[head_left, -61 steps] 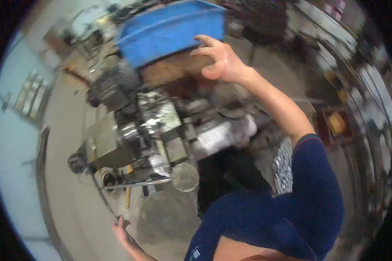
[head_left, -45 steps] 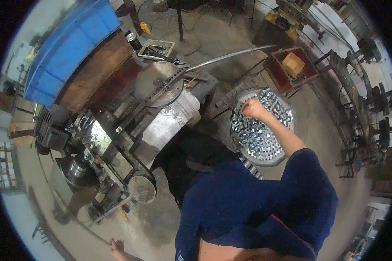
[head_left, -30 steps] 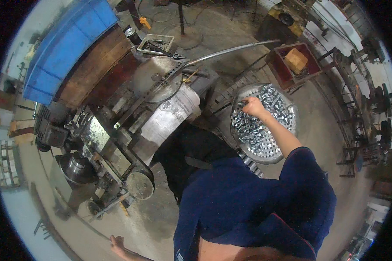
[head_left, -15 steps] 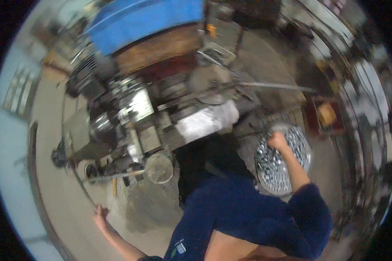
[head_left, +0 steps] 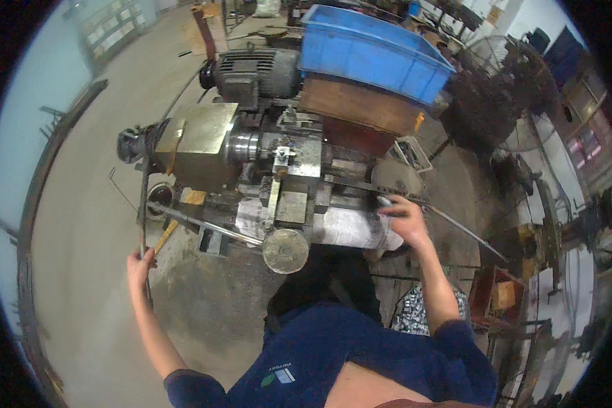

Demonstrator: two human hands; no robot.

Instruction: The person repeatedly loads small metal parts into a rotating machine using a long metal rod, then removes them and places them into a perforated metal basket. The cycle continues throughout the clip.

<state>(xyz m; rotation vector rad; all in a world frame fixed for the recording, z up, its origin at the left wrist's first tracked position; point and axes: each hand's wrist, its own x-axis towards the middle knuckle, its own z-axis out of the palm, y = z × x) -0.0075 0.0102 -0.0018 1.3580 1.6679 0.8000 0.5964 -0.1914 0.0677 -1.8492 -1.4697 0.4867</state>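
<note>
Holding the left arm point(head_left: 154, 333) far out to the side, slanting up and away from the body. Curling the fingers of the left hand point(head_left: 141, 264) in a snug grip, with the thumb close by. Stretching the right arm point(head_left: 440, 285) out in front and leaning it in toward the left. Pointing the right hand point(head_left: 402, 219) left, pinching at the fingertips, with some fingers softly bent. Holding both hands well apart, with the right a bit higher up.
</note>
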